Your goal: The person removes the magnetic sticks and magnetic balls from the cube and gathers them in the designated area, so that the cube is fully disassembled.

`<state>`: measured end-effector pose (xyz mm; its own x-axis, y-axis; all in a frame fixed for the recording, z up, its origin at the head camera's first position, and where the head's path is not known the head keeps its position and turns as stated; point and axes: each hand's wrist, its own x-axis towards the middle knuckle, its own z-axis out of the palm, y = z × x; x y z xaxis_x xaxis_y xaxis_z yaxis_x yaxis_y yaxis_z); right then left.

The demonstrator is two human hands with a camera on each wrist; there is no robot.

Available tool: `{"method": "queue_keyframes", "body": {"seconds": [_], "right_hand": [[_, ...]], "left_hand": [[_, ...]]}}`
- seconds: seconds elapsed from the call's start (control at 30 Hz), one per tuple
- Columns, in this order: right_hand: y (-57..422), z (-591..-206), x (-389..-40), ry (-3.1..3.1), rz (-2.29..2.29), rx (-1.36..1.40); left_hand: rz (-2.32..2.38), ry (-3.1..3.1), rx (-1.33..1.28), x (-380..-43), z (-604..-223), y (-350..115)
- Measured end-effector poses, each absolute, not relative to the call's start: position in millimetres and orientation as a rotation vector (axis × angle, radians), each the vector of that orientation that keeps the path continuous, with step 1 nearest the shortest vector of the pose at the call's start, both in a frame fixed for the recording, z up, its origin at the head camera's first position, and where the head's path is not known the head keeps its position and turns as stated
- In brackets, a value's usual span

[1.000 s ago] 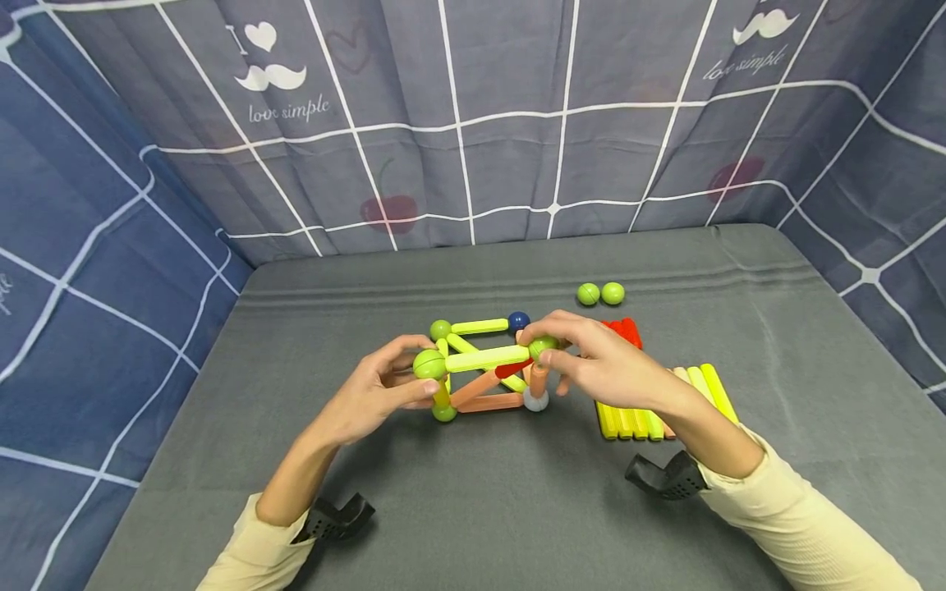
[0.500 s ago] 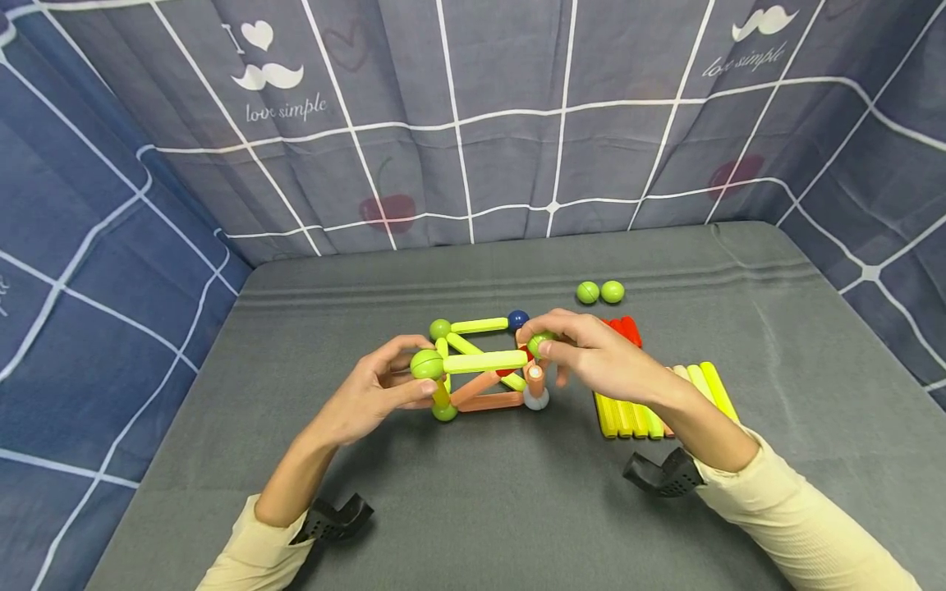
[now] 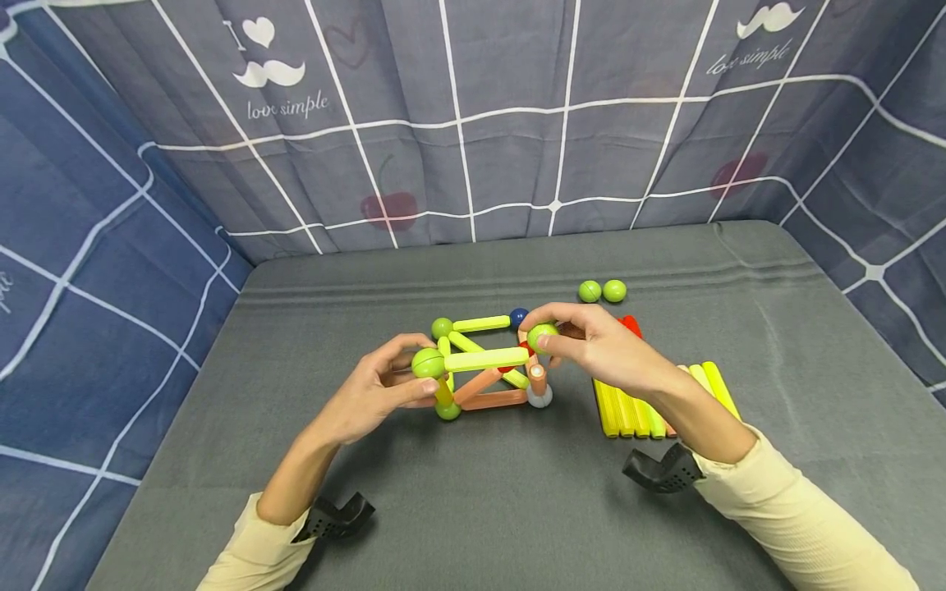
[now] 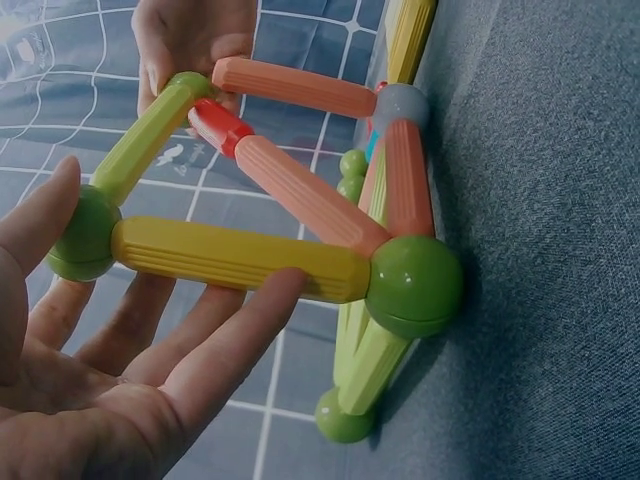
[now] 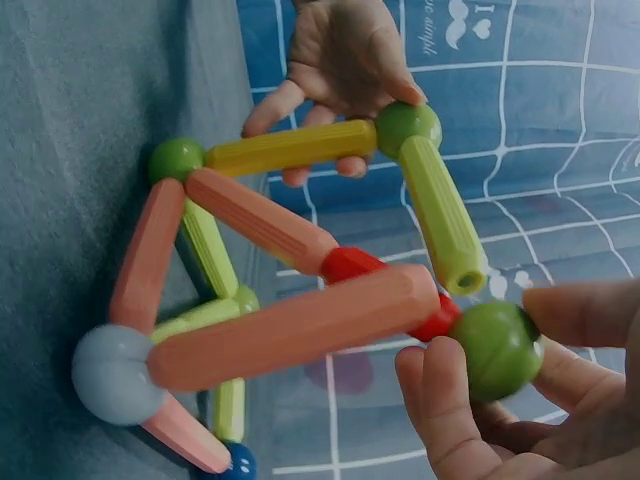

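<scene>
A frame of magnetic rods and balls stands on the grey cloth. My left hand (image 3: 377, 390) holds the green ball (image 4: 85, 235) at its upper left corner, fingers along the upright yellow rod (image 4: 240, 258). From that ball a light-green rod (image 3: 488, 359) runs right. My right hand (image 3: 599, 345) pinches another green ball (image 5: 497, 350) just off the rod's free end; a red rod (image 5: 440, 318) meets or nearly meets this ball. Below it, a salmon rod (image 5: 300, 325) rises from the grey ball (image 5: 118, 373), its upper end bare. A dark blue ball (image 3: 519, 318) sits at the back corner.
Two loose green balls (image 3: 602, 291) lie behind my right hand. Red pieces (image 3: 631, 325) and a row of yellow, light-green and salmon rods (image 3: 628, 410) lie to the right, partly under my right forearm. A patterned curtain (image 3: 510, 148) hangs behind the table.
The green ball in my right hand has come off the light-green rod's end and the salmon rod's top, moving slightly up and away. My left hand has stayed nearly still.
</scene>
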<state>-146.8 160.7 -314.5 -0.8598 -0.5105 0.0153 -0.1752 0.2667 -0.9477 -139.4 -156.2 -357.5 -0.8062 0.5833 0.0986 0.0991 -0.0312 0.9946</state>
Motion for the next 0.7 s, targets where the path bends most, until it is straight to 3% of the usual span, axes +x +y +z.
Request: {"method": "queue_keyframes", "body": {"seconds": [0.7], "right_hand": [[167.9, -320.7, -151.1, 2.000, -1.775, -0.599]], "left_hand": [[1.883, 1.944, 0.719, -139.6, -358.4, -155.2]]}}
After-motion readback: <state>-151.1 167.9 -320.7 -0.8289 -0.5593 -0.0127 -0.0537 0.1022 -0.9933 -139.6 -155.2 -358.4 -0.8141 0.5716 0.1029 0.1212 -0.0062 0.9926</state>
